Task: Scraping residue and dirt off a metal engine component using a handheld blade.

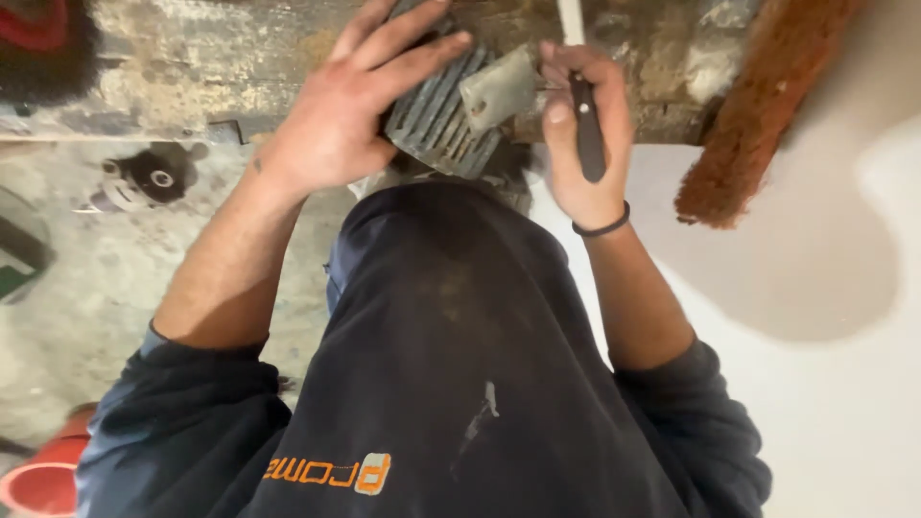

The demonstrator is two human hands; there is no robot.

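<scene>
A grey ribbed metal housing (443, 123), like a finned motor body, lies at the top centre on a worn bench. My left hand (355, 105) rests flat over its upper left side, fingers spread across the ribs. A small grey metal cover plate (497, 88) sits against the housing's right side. My right hand (580, 134) grips a dark-handled tool (587, 129), held upright with its tip near the plate; the tip itself is hidden by my fingers. A black band circles my right wrist.
The stained, rough bench (201, 58) runs across the top. A rust-brown fibrous bar (758, 105) slants at the upper right. A small dark round part (153, 177) lies on the concrete floor at left, a red container (43, 480) at lower left. My dark hoodie fills the centre.
</scene>
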